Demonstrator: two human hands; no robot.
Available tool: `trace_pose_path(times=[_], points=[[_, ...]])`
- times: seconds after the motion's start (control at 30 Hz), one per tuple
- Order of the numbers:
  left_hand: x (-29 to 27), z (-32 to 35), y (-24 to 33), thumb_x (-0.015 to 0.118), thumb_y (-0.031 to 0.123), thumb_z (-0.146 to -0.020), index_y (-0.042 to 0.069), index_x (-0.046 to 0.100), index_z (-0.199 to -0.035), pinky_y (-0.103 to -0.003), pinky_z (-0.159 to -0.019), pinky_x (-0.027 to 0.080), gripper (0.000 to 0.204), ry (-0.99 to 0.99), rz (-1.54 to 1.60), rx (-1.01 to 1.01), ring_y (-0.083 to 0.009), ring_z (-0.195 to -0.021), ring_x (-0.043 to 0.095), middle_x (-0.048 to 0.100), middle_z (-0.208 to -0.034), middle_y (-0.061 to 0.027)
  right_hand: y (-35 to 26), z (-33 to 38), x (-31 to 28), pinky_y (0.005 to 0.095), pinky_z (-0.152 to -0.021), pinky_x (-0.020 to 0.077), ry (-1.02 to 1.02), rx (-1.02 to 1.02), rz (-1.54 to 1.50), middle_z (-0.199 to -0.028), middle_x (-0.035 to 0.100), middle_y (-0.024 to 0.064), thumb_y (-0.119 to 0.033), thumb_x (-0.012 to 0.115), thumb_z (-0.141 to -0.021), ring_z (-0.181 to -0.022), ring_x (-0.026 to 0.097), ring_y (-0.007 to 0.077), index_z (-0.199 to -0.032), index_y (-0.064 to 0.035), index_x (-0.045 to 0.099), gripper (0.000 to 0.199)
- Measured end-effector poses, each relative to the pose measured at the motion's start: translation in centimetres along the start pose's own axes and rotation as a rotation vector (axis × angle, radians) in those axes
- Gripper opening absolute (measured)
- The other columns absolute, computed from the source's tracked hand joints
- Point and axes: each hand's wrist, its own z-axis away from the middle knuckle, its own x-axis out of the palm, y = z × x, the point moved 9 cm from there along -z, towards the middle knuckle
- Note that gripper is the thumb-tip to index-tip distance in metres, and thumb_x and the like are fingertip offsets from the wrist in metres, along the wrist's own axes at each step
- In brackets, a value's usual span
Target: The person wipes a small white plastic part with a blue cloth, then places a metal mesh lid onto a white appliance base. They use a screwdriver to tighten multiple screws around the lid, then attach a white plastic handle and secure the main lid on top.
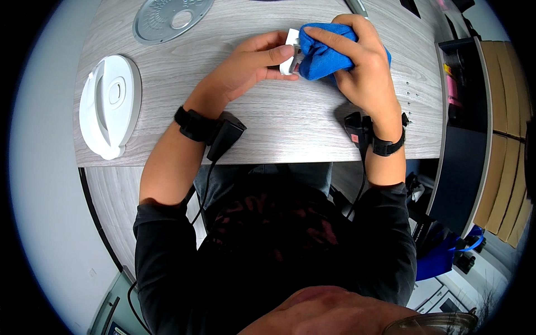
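Note:
At the far middle of the table, my left hand grips a small white plastic part between thumb and fingers. A bunched blue cloth is in my right hand, its fingers wrapped over the top. The cloth presses against the right side of the white part, so the part's inner face is mostly hidden. On the table's left lies a white oval plastic lid with a curved handle. A round grey perforated disc lies behind it, near the far edge.
The wood-grain table reaches to just in front of my body. Several tiny dark screws lie at its right. Beyond that stands a dark shelf beside stacked cardboard boxes. Black cables hang from devices strapped to both my wrists.

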Motion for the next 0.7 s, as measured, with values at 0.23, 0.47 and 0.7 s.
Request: trace_pose_path(times=[0.23,0.47,0.7], points=[[0.0,0.0,0.1,0.051,0.031,-0.103,0.0,0.039,-0.146,-0.046,-0.106,0.049,0.054,-0.033,0.018,-0.001,-0.0261,-0.126,0.056,0.054,-0.135,-0.014,-0.4,-0.1,-0.2,0.0389,-0.08,0.0508,-0.001,-0.033,-0.06,-0.104,0.064,0.0125,0.007,0.075,-0.058,-0.094,0.061,0.0312,-0.109,-0.0191,0.077,0.057],[0.0,-0.1,0.1,0.059,0.032,-0.1,-0.002,0.044,-0.142,-0.045,-0.105,0.05,0.057,-0.05,0.027,0.018,-0.0274,-0.121,0.059,0.056,-0.133,-0.0164,-0.2,-0.1,0.3,0.0392,-0.079,0.0507,-0.031,-0.016,-0.003,-0.103,0.064,0.0124,0.007,0.075,-0.059,-0.093,0.061,0.0309,-0.109,-0.0187,0.077,0.056],[-0.3,-0.1,0.3,0.058,0.024,-0.101,0.002,0.041,-0.145,-0.047,-0.105,0.05,0.053,-0.071,0.15,0.068,-0.0281,-0.125,0.057,0.056,-0.135,-0.0143,2.3,0.3,-0.7,0.0378,-0.08,0.0518,0.014,0.087,0.015,-0.103,0.065,0.0104,0.008,0.074,-0.062,-0.093,0.062,0.0302,-0.113,-0.0195,0.076,0.058]])
